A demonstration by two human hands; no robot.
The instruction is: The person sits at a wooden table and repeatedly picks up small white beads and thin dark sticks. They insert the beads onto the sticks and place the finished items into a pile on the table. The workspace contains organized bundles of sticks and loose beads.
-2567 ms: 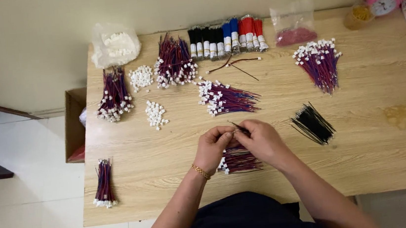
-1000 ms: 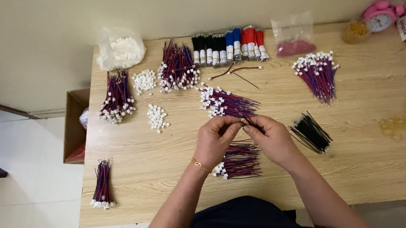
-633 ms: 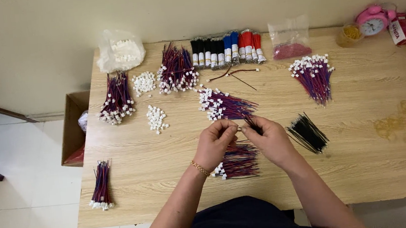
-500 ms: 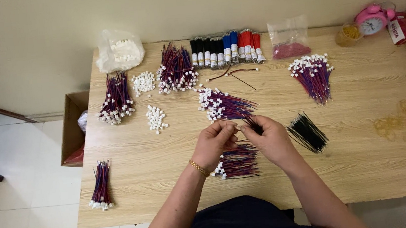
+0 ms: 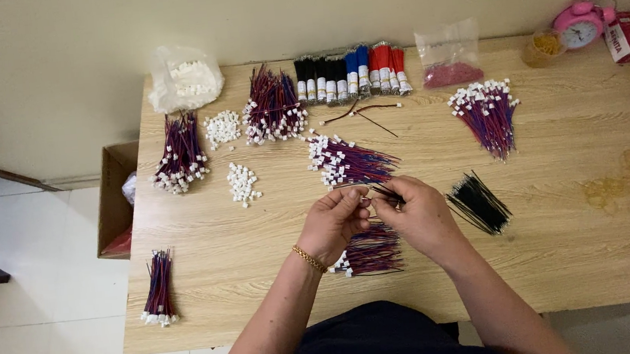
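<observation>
Over the middle of the wooden table [image 5: 569, 252], my left hand [image 5: 335, 221] and my right hand [image 5: 415, 213] meet fingertip to fingertip, pinching thin dark wires [image 5: 380, 192] between them. A small white connector seems to sit at the left fingertips, too small to be sure. Under my hands lies a bundle of red and blue wires with white connectors [image 5: 365, 253]. Another such bundle [image 5: 344, 162] lies just beyond my hands. A pile of loose black wires [image 5: 477, 201] rests to the right of my right hand.
More wire bundles lie at far left [image 5: 180, 153], back centre [image 5: 272, 113], right [image 5: 487, 110] and front left edge [image 5: 158, 288]. White connector heaps [image 5: 241, 184], a bag of them [image 5: 182, 80], wire rolls [image 5: 351, 72], a pink-filled bag [image 5: 450, 72], a pink clock [image 5: 577, 25]. A cardboard box [image 5: 113, 204] stands on the floor.
My hands stay together at the table's middle, with only small finger movements on the wires. The camera view has shifted slightly.
</observation>
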